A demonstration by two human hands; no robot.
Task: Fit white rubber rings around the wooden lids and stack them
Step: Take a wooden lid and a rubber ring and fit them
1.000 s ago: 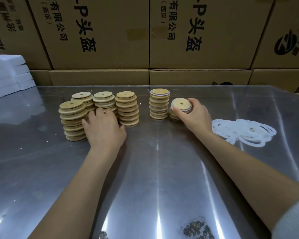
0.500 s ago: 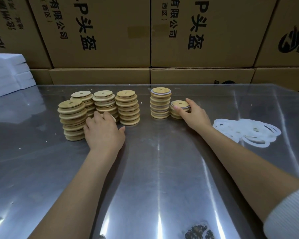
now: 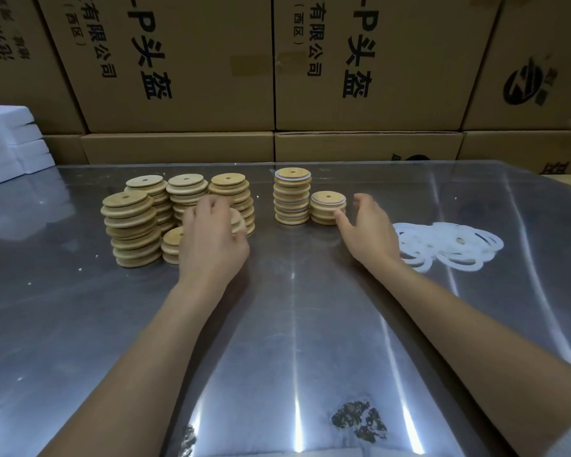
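A round pale wooden lid (image 3: 236, 221), tilted on edge, is gripped in the left hand (image 3: 211, 239); the loose heap of white rubber rings (image 3: 449, 244) lies right of the short ringed lid stack (image 3: 327, 207), nearest the right hand (image 3: 368, 234), whose fingers are spread and hold nothing.

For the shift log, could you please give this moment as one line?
left hand: holds bare lid | right hand: open beside short ringed stack | rings: piled right

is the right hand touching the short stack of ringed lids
Touching: in the head view the right hand is open, thumb tip on the short stack.
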